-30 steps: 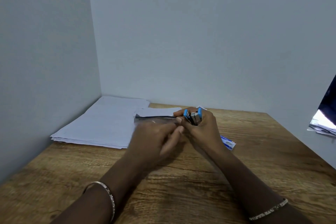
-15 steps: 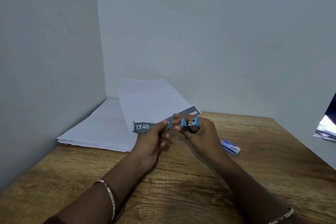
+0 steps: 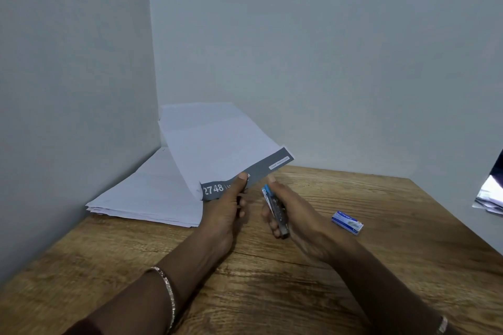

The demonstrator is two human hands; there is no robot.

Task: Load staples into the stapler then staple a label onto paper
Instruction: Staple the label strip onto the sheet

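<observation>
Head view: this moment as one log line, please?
left hand holds paper and label | right hand grips stapler | staple box on table

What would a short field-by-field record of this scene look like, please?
left hand: pinches grey printed label strip marked 2748 against a lifted white paper sheet
right hand: grips small blue stapler
staple box: small blue-and-white box lying on the brown wooden table, right of the hands
paper stack: white sheets on the table by the left wall
</observation>
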